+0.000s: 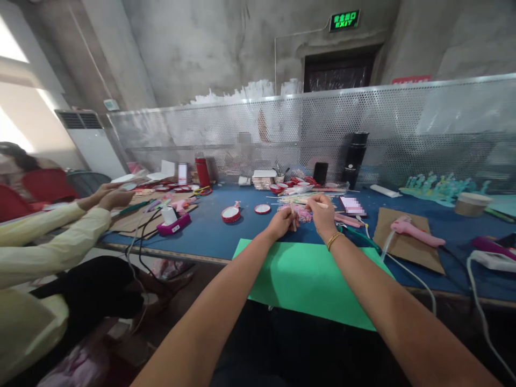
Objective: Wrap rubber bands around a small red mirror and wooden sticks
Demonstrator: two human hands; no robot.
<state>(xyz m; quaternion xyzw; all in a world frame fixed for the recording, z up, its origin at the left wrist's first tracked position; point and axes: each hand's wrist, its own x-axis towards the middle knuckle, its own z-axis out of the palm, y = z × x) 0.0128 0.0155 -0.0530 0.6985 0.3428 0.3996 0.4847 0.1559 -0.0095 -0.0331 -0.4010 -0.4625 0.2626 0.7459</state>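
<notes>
Over the near edge of the blue table, my left hand [283, 223] is closed, with a small pale strip showing at its fingertips; its kind I cannot make out. Just to the right, my right hand [322, 216] pinches a thin pale stick [322, 205]. A heap of pink curly strands [304, 214] lies behind and between both hands. Under my wrists a green sheet [306, 279] hangs over the table edge. A round red-rimmed tin [231, 214] and a flat red-rimmed disc [263, 208] rest to the left of my hands.
To the right, a pink glue gun [417, 231] lies on cardboard [382, 226], its cable trailing forward. A black bottle [355, 161] and a phone [352, 206] stand and lie behind. At left, a co-worker's hands [108, 196] work beside a purple power strip [174, 225].
</notes>
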